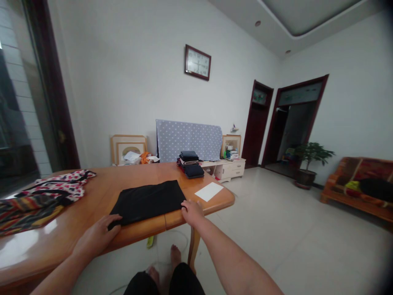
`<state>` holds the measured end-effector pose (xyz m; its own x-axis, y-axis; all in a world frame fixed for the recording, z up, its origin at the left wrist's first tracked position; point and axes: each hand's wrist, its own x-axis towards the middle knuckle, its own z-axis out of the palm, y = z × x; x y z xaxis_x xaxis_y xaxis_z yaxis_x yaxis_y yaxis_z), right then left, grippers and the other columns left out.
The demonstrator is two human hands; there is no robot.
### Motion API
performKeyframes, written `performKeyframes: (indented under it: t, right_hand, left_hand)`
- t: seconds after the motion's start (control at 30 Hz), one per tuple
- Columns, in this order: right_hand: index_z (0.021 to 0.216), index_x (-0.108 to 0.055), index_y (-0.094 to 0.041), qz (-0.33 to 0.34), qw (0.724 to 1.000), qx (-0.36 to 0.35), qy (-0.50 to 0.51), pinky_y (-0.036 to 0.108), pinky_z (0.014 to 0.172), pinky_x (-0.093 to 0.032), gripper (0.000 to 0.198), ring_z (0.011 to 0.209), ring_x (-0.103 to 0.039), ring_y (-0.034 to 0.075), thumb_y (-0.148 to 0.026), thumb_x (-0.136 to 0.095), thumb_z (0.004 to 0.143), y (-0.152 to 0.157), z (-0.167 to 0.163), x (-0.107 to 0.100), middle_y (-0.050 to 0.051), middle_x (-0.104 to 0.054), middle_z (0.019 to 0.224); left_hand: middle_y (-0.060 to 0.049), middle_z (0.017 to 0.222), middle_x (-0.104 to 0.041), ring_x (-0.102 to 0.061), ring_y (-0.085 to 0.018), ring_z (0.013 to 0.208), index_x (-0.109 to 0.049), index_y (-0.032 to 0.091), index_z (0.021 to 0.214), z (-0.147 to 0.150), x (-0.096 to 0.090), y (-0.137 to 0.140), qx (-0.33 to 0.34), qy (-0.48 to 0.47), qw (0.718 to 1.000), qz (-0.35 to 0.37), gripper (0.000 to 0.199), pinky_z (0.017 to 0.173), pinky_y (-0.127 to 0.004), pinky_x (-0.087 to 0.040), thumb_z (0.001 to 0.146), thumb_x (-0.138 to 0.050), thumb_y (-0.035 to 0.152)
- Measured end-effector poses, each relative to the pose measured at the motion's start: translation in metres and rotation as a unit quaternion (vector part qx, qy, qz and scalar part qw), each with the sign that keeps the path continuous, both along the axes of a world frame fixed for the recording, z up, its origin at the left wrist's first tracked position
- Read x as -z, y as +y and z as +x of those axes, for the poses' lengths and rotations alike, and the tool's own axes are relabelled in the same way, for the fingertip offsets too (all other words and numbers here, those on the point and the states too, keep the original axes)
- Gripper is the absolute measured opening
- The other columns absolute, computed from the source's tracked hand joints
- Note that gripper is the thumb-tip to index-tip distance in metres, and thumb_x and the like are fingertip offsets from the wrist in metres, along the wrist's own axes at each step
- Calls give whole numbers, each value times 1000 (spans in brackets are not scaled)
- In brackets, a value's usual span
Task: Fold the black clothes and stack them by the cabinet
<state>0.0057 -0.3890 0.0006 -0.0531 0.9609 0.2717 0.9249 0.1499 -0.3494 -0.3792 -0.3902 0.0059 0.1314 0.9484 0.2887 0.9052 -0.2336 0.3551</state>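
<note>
A folded black garment (149, 201) lies flat on the wooden table in front of me, as a long, roughly four-sided piece. My left hand (97, 234) is at its near left corner, thumb and fingers closed around the cloth edge. At the near right corner, my right hand (193, 212) pinches the edge with bent fingers. Just right of the garment lies a white sheet (209, 191), apart from my right hand. Behind it stands a stack of folded dark clothes (190, 164).
Patterned clothes (58, 192) lie loosely on the left of the wooden table (135, 174). Beyond its far edge are a polka-dot cloth cover (188, 139) and a white cabinet (235, 169). A potted plant (310, 159) and wooden sofa (344, 180) stand at right.
</note>
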Motion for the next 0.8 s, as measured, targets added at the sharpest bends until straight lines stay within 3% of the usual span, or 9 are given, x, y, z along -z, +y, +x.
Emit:
performKeyframes:
  t: [0.23, 0.57, 0.8]
  right_hand:
    - [126, -63, -33, -1, 1000, 0, 18, 48, 116, -19, 37, 134, -47, 22, -30, -45, 94, -1, 0, 5, 0, -59, 140]
    - [126, -63, -32, 22, 1000, 2, 21, 46, 117, -18, 37, 133, -48, 21, -29, -46, 94, 3, 0, 15, 1, -59, 139]
    - [131, -60, -29, 8, 1000, -11, -2, 42, 113, -26, 39, 135, -46, 21, -31, -44, 95, 2, 7, 17, 3, -57, 141]
  left_hand:
    - [-5, 129, -64, -61, -28, 116, -69, 27, 113, 6, -3, -4, -9, 14, 1000, 20, 43, 100, -40, -46, 90, -43, 51]
    - [-7, 121, -67, -65, -27, 106, -65, 25, 116, 8, 4, -5, -40, 17, 998, 39, 46, 91, -37, -48, 96, -33, 52]
    - [-8, 119, -67, -62, -24, 108, -64, 23, 116, 15, 6, -10, -42, 25, 997, 54, 45, 91, -33, -45, 98, -33, 49]
